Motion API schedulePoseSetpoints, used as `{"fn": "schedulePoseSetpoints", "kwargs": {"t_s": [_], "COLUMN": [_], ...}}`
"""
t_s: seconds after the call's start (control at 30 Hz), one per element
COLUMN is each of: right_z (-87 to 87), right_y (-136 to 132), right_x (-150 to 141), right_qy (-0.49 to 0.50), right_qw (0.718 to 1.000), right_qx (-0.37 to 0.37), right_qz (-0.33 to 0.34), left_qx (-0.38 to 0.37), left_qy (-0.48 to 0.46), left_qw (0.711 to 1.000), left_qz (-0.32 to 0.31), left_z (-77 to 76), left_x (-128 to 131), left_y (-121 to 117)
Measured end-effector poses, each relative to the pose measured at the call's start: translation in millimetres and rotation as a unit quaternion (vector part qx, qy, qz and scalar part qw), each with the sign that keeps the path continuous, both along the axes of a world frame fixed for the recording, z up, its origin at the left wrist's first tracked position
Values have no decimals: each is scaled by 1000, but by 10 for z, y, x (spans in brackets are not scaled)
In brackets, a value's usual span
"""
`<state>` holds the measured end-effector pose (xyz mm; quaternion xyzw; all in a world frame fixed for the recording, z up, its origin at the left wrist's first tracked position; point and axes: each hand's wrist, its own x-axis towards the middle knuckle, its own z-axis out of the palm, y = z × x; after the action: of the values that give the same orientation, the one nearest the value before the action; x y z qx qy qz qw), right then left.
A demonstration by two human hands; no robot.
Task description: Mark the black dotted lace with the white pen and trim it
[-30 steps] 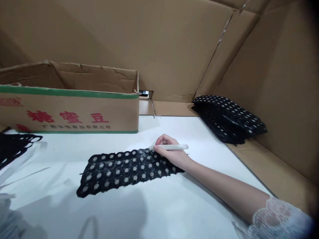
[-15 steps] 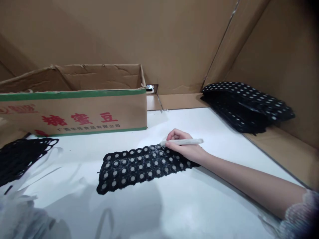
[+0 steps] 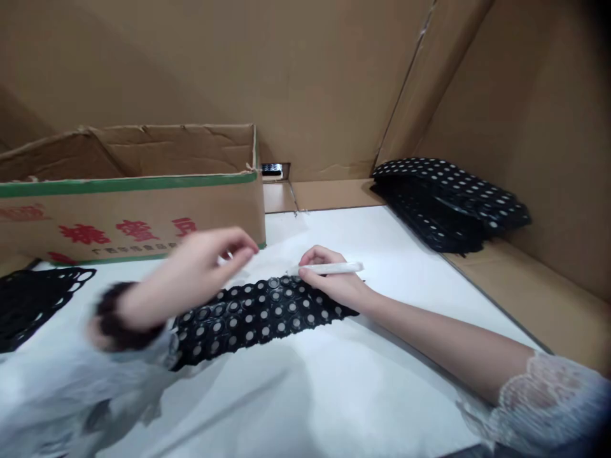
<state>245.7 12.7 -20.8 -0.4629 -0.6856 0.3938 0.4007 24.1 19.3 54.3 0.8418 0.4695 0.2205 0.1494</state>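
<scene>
My right hand is closed in a pencil grip round a slim white pen-shaped tool. Its tip is at the upper edge of a black perforated sheet, which lies flat on the white table and has rows of round holes; my hand covers its right end. My left hand, blurred, hangs over the sheet's left part, in front of the cardboard box. Its thumb and fingers are loosely curved with a gap between them, and nothing shows in them. A dark band circles the left wrist.
An open cardboard box with red lettering and green edging stands at the back left. Black perforated pieces lie at the left. A pile of dotted black sheets rests at the back right, against cardboard walls.
My left hand has come up from the lower left to above the sheet. The view has turned slightly right. My right hand keeps the white tool at the sheet's upper edge.
</scene>
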Motion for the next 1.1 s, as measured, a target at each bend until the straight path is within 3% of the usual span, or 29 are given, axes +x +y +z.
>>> {"fn": "schedulePoseSetpoints", "kwargs": {"t_s": [0.1,0.17,0.23,0.33,0.47,0.67,0.87,1.1], "right_z": [-13,-26,-40,-50,-20,26,8,-2], "right_y": [-13,-22,-25,-24,-41,-59,-42,-27], "right_x": [1,5,11,15,4,-1,6,-9], "right_qy": [7,0,-15,-26,-9,-54,-62,-96], "right_qw": [1000,1000,1000,1000,1000,993,998,995], "right_qx": [5,10,12,12,23,99,0,1], "right_qz": [6,10,10,10,7,-25,12,10], "left_qx": [22,64,77,37,-91,-280,-335,-360], "left_qy": [124,129,109,45,-35,-177,-213,-278], "left_qw": [990,987,989,996,994,941,915,885], "left_qz": [-58,-64,-70,-60,-43,-64,-65,-100], "left_z": [-451,-692,-804,-784,-677,-599,-568,-610], "left_x": [111,153,173,182,189,175,172,154], "left_y": [52,42,7,-26,11,71,62,78]}}
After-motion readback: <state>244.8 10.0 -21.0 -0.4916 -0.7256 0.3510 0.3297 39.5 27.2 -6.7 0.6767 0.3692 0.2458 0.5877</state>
